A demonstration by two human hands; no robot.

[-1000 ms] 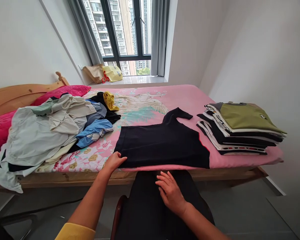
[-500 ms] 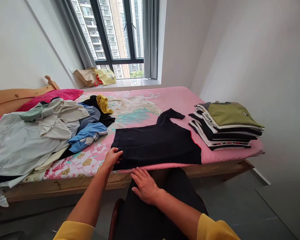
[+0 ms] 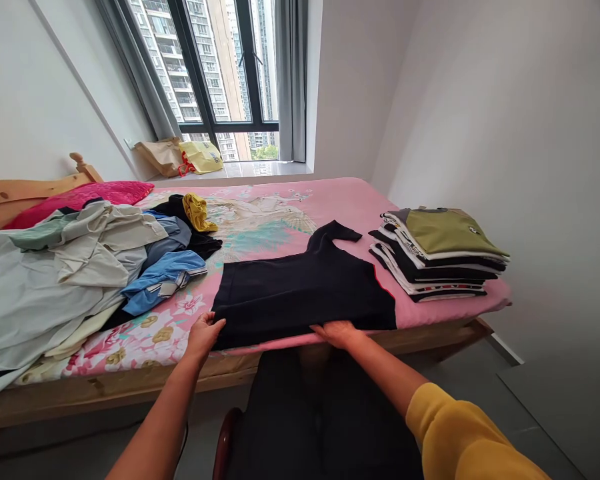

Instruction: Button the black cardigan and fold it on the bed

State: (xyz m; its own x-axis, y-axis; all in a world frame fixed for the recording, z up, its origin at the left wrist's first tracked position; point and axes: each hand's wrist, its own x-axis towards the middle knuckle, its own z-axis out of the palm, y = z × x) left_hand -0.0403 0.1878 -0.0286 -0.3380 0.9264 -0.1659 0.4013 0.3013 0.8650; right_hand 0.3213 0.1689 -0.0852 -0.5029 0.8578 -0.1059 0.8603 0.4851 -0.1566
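A black T-shirt (image 3: 290,293), folded lengthwise with one short sleeve pointing away, lies across the bed. Red trim shows along its neck edge at the right. My left hand (image 3: 203,333) pinches the near corner of the hem, thumb on top. At the near long edge, my right hand (image 3: 337,332) grips the cloth toward the neck end; some of its fingers are hidden under the fabric.
Left on the bed is a loose heap of clothes (image 3: 95,260), with a blue shirt (image 3: 163,283) at its near side. A stack of folded clothes (image 3: 440,253) stands at the right. The bed's wooden edge (image 3: 130,390) runs before my knees.
My right hand has moved from my lap up to the shirt's near edge and taken hold there. My left hand stays at the hem corner. The view has shifted slightly.
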